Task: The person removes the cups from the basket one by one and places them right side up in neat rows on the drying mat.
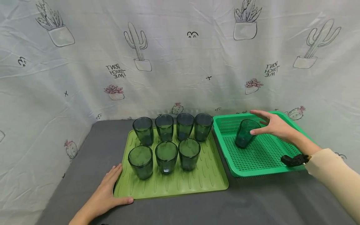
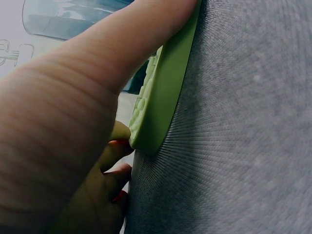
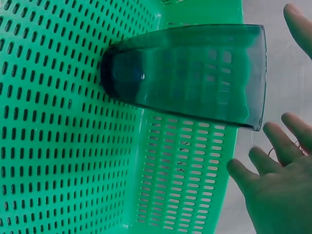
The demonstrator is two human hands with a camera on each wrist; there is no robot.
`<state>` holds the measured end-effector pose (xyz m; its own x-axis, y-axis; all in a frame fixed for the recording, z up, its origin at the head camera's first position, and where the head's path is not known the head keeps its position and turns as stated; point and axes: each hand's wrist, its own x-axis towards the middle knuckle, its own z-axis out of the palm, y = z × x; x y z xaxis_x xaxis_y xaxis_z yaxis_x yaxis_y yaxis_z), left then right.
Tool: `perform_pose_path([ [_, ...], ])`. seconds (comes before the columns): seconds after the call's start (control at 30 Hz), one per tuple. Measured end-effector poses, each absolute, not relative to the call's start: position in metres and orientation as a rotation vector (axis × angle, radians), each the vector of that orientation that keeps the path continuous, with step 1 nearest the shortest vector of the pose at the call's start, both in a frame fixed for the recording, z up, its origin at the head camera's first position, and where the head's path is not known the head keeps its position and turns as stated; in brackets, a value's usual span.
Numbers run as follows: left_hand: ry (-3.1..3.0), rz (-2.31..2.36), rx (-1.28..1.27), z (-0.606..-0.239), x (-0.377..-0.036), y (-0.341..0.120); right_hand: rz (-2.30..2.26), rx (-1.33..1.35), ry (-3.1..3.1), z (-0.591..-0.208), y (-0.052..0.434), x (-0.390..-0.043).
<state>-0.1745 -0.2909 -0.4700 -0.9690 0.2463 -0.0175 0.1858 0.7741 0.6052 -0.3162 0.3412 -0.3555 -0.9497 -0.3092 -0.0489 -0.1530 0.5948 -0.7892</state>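
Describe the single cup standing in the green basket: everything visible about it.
The cup is a dark green, see-through tumbler, glass or plastic, tapering to a thicker base. It stands upright and looks empty, alone on the perforated floor of the green basket, near its far left corner. The right hand is spread open by its rim; the wrist view shows a gap between fingertips and cup, so contact is not evident.

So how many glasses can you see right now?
8. Seven stand on the light green tray: four in the back row, three in front. One is in the green basket by the right hand.
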Motion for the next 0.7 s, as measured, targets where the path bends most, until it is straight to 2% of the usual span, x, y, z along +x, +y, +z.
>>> perform_pose_path([
  [0.7, 2.832, 0.958, 0.395, -0.468, -0.171, -0.305, -1.299, -0.450, 2.599, -0.366, 0.338, -0.289],
])
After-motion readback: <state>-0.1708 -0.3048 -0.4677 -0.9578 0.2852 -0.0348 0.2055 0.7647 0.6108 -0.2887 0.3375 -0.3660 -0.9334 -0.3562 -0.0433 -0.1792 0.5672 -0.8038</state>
